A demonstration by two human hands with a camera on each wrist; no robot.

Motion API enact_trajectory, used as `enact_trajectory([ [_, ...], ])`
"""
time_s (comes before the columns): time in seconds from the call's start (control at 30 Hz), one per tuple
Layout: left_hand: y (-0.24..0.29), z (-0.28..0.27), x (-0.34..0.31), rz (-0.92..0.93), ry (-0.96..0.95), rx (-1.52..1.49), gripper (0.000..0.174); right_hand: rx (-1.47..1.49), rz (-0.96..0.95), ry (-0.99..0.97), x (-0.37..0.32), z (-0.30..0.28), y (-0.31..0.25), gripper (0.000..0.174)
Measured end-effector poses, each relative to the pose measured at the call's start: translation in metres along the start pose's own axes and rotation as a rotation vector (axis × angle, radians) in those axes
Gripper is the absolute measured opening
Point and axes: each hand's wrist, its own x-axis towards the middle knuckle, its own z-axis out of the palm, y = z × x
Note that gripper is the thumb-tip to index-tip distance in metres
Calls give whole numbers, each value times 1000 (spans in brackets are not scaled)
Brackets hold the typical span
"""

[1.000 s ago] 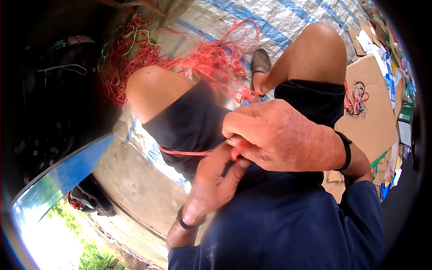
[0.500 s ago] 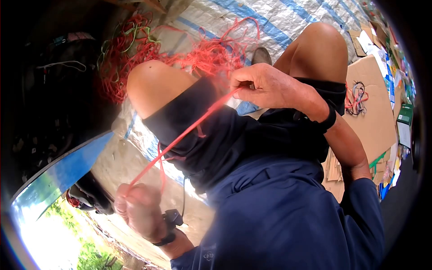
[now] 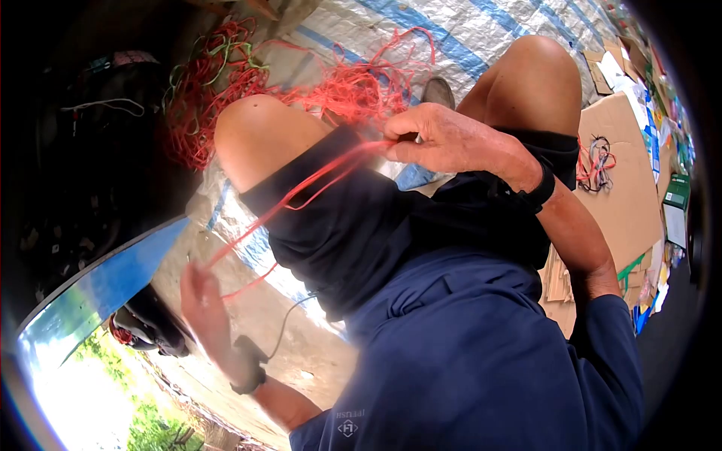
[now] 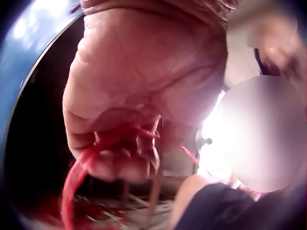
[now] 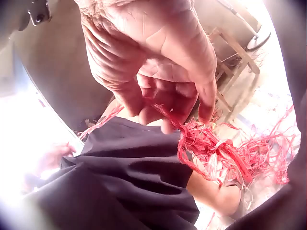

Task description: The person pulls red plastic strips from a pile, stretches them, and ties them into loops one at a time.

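Red plastic twine runs between my two hands across the dark shorts, partly in a loose loop. At the left, my left hand is blurred in the head view. In the left wrist view its curled fingers grip the twine, and a strand hangs down beside them. Over the lap, my right hand pinches the other end between thumb and fingers. A tangled red bundle appears just past the right fingertips in the right wrist view.
A heap of red and green twine lies beyond the knees on a blue-striped white tarp. At right are a cardboard sheet with a small tangle of cords and packaging. A blue-edged panel stands at left, near dark shoes.
My hands were together over the lap, then parted, the left going out to the lower left and the right forward. Since then the left has risen slightly and the taut twine has loosened.
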Motion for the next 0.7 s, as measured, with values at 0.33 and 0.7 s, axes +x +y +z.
enact_trajectory([
  [0.33,151,109,-5,669,-400,-420,47,-7,-44,4,3,15,-33,22],
  [0.7,150,120,9,394,-470,-410,10,-112,-157,142,-7,3,18,15],
])
